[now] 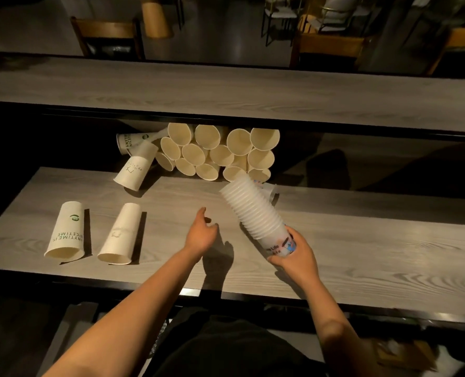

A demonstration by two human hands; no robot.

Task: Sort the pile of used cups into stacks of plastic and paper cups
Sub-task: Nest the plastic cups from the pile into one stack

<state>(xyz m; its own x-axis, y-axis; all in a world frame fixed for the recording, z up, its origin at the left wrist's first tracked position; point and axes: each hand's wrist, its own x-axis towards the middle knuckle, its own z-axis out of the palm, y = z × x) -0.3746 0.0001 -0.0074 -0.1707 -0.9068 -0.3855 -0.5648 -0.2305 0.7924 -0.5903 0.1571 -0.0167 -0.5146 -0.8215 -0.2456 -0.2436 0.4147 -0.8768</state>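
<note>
Bare grey wooden tabletop (pixel 361 248) lay open centre and right; two fallen white paper cups (pixel 95 235) blocked left, heaped cream paper cups (pixel 215 153) blocked the back

Grey wood table (pixel 361 257): paper cups (pixel 217 151) lying.

Rear of the heap of pale paper cups (pixel 220 152) lies hidden beneath the grey wooden upper shelf (pixel 225 93); dark chairs (pixel 109 36) beyond are blurred, cropped
</note>
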